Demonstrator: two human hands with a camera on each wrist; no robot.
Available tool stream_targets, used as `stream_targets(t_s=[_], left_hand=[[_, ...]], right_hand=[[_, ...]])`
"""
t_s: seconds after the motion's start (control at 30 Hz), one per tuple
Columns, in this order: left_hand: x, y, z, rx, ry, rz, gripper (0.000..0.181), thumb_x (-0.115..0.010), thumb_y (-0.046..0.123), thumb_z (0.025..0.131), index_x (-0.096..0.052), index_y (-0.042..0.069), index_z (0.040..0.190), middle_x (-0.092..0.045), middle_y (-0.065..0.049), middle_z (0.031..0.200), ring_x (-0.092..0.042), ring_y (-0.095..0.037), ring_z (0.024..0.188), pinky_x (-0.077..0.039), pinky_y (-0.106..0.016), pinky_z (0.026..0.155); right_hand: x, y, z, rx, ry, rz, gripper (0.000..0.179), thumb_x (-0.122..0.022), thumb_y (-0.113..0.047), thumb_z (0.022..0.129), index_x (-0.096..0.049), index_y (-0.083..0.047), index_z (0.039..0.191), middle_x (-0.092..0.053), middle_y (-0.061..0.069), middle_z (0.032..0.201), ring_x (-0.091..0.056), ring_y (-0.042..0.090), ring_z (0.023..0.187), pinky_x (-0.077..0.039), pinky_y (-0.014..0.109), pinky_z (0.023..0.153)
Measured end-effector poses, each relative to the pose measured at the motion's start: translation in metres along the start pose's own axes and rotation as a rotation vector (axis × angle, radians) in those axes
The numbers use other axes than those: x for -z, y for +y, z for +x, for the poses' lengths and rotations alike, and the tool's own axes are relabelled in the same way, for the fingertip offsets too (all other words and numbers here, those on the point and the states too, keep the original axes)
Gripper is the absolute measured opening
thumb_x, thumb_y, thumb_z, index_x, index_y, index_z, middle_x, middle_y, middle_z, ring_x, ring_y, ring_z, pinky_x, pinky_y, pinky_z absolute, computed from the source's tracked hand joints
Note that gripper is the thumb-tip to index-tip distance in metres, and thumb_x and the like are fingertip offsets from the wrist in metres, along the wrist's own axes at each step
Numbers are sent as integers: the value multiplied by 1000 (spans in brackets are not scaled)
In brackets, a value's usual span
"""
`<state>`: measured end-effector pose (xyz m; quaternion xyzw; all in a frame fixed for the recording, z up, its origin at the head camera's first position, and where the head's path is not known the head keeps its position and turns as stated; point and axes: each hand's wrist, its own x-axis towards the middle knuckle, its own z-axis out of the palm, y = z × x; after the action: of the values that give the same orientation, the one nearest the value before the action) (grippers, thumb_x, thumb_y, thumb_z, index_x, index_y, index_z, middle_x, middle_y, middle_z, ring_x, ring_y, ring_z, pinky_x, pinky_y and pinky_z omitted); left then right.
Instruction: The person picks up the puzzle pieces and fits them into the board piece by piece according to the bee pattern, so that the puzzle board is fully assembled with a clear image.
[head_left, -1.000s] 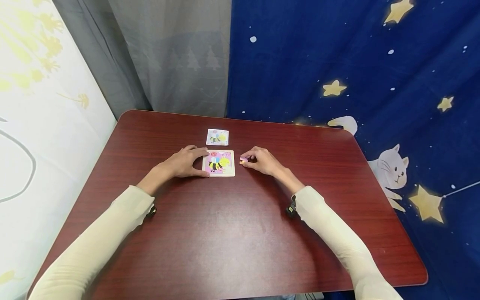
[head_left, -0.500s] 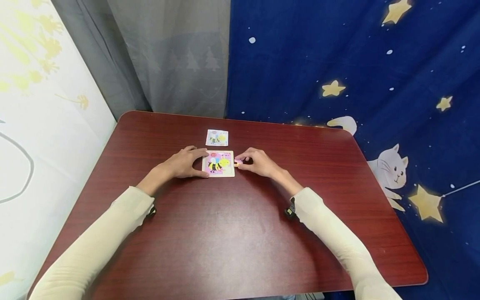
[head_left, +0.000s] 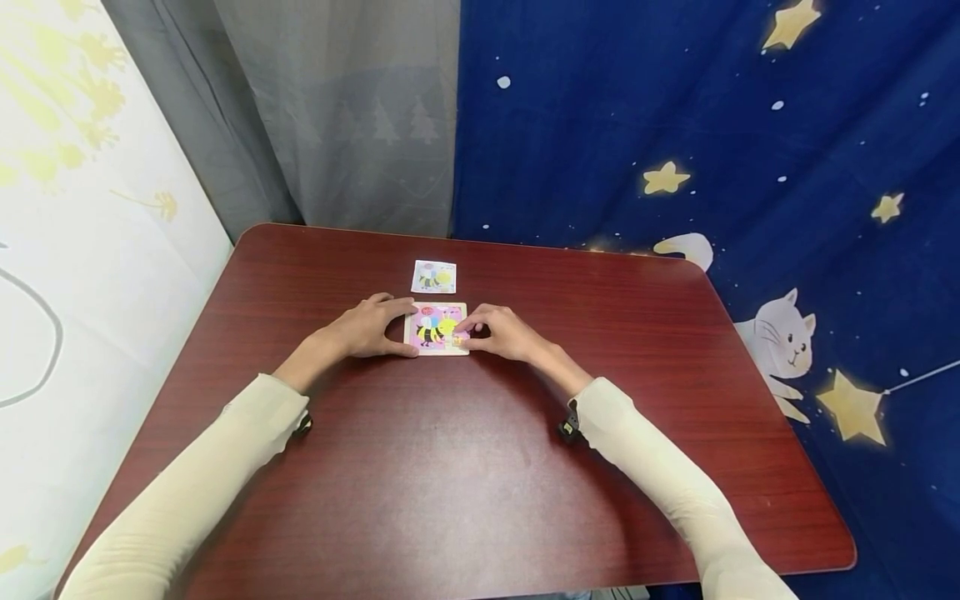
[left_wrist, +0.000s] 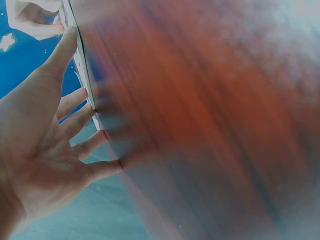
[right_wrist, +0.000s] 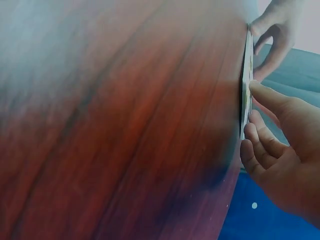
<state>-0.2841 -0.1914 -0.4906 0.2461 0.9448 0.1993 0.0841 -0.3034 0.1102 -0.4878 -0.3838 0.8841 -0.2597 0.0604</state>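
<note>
In the head view, a square jigsaw puzzle board (head_left: 437, 351) with a bee picture in a pale frame lies on the table. My left hand (head_left: 363, 327) steadies its left side, thumb and index fingertips on the frame near the two left corners. The left wrist view shows that hand's fingers spread and fairly straight along the edge. My right hand (head_left: 510, 333) is over the board's right side, pinching a small pink and yellow puzzle piece (head_left: 458, 339) between thumb and index finger, close over the lower right of the picture. Its fingers partly cover the board.
Behind the board lies a small picture card (head_left: 434, 277) printed with the same bee. The dark red wooden table (head_left: 450, 467) has rounded corners. A grey curtain (head_left: 352, 108) and a blue starry curtain (head_left: 570, 125) hang behind it, and a white one (head_left: 90, 275) on the left.
My right hand has moved left with the puzzle piece, from the table beside the board to over the board's right side. The left hand stays at the board's left edge.
</note>
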Motion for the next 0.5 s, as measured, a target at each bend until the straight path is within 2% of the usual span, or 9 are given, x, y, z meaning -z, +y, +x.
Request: stream_targets(t_s=[0.2,0.5], left_hand=[[-1,0,1,-8,12,9,87,-82,61,82,-53,17,152,-46,-12,158,-35,-41,147,-41,-67,106],[0,0,0,-11,9,13,87,-82,60,83,-53,17,152,-46,-11,159,-35,-41,147,-40,-67,107]], right_hand=[[-4,-5,4,3,-24,-11,25,-80,-22,94,-80,-14,117,-68,3,105,-62,19,97,-51,32,87],[-5,-8,8,4,-44,0,24,-80,-20,94,-80,-13,117,-68,4,108,-63,20,98,-53,34,88]])
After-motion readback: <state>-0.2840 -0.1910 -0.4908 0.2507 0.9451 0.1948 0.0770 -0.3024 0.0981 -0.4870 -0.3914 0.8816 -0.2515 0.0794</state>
